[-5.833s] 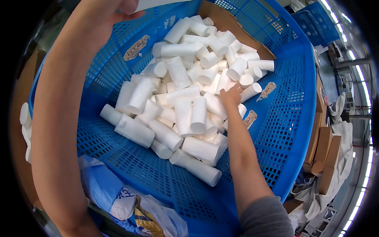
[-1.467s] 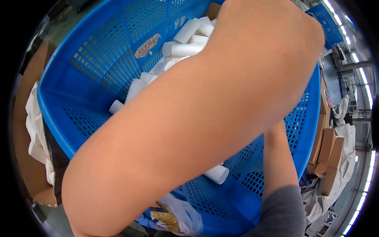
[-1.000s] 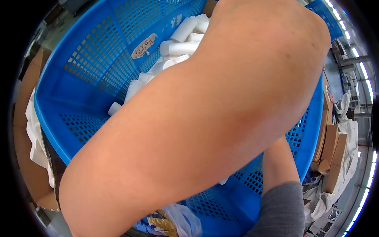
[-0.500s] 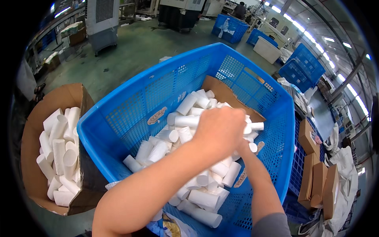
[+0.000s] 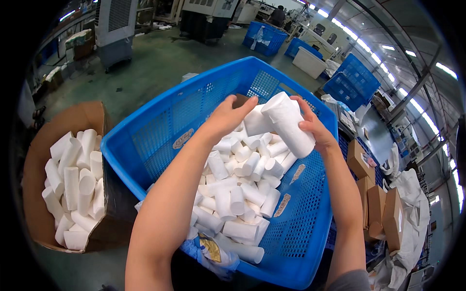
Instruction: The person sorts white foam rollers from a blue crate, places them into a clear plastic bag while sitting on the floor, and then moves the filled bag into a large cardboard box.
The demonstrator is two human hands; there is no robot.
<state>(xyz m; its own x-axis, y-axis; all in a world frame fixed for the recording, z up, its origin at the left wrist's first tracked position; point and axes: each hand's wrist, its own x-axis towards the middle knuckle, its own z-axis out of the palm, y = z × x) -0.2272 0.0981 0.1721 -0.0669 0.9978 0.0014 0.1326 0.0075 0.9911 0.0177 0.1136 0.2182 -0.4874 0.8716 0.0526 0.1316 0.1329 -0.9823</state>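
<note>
Above the blue crate, my right hand (image 5: 318, 130) is closed round a white roll (image 5: 291, 127), thumb on the near side and fingers at the far side. The roll tilts down toward the lower right. A second white roll (image 5: 254, 121) is raised just behind it, partly covered. My left hand (image 5: 228, 116) is open at that roll's left, thumb apart from the fingers and its tip by the roll's upper edge. Below both hands, many short white rolls (image 5: 237, 200) lie jumbled in the blue plastic crate (image 5: 145, 143).
A cardboard box (image 5: 63, 121) of similar rolls stands left of the crate. A crumpled blue and white bag (image 5: 213, 254) hangs at the crate's near edge. Open cartons (image 5: 392, 220) and white sheeting (image 5: 415, 194) lie to the right. Farther off are blue crates (image 5: 264, 39) and a grey cooler (image 5: 115, 29).
My hands were close together over the pile, the left crossing in front of the right. Now they are apart, with two rolls raised between them. The view has shifted slightly.
</note>
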